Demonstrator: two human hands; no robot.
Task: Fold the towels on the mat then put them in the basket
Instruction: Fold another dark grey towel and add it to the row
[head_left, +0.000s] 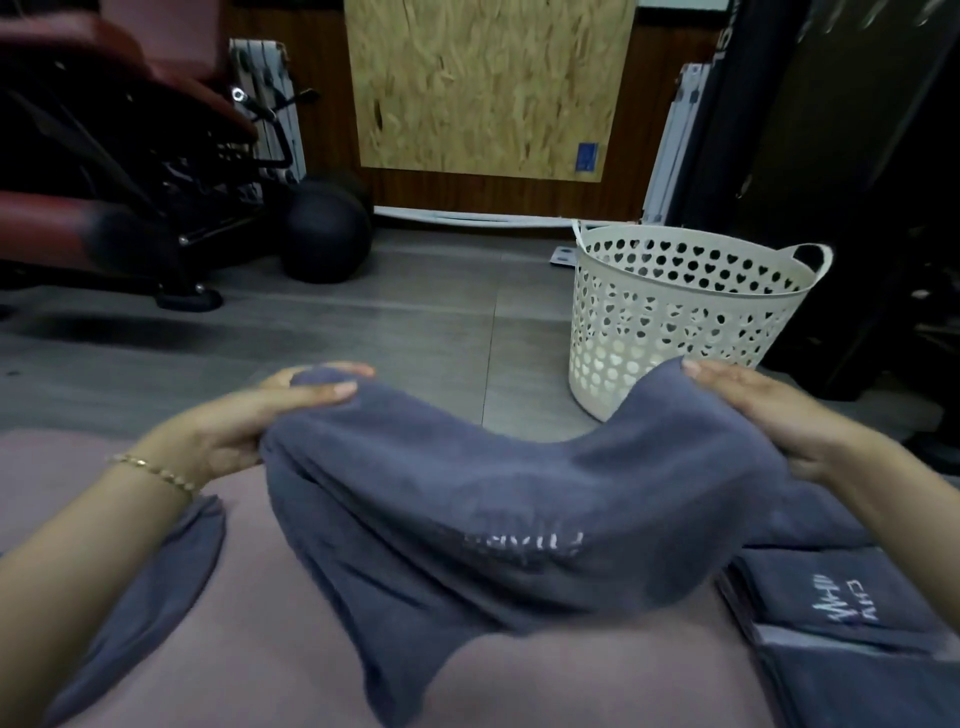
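A grey-blue towel (467, 493) with pale lettering hangs lifted over the pink mat (260, 597), sagging in the middle. My left hand (260, 415) pinches its far left corner between thumb and fingers. My right hand (779, 415) grips its far right corner. The towel's lower end drapes down onto the mat. A white perforated basket (675, 312) stands on the floor beyond the mat, ahead and to the right. Folded grey-blue towels (841, 608) with white lettering lie at the mat's right side.
Another grey-blue towel (156, 597) lies on the mat under my left forearm. A red exercise bench (104, 171) with a black frame and a black ball (327, 234) stand at the back left. A board (488, 88) leans on the far wall. Grey floor lies between mat and wall.
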